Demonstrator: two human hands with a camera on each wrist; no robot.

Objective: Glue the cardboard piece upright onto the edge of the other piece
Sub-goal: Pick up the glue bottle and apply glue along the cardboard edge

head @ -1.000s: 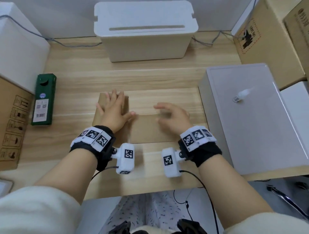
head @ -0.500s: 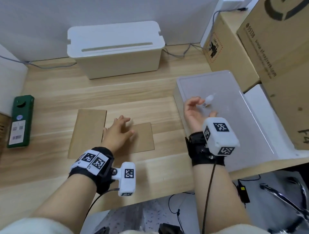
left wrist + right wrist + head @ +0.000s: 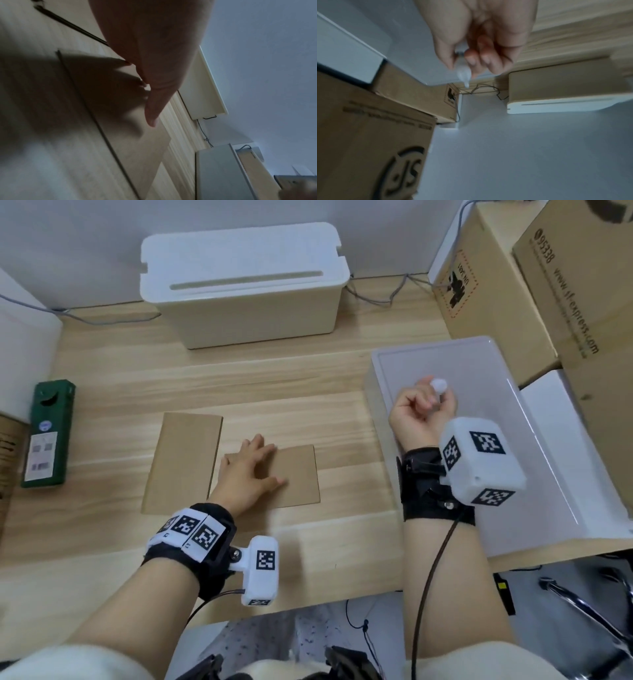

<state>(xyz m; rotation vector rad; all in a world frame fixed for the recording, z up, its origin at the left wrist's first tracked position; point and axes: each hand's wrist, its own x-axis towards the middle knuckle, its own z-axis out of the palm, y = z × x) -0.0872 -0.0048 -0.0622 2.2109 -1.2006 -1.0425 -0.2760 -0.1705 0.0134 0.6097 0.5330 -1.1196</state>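
Over on our right, above the grey lid, our right hand has its fingers curled round the small glue tube, lifted clear of the lid with the nozzle pointing away from us in the wrist view. Both cardboard pieces lie flat on the tabletop, down and to the left of that hand. Our left hand rests on the smaller piece, fingers spread and straight, pinning it. Just beside it on the left lies the larger piece, its long axis running away from us; their near edges seem to touch or nearly so, though the hand hides part of the seam. We judge that the glue must travel leftward and down to an edge there. Our right hand carries the tube, while our left is already at the cardboard.
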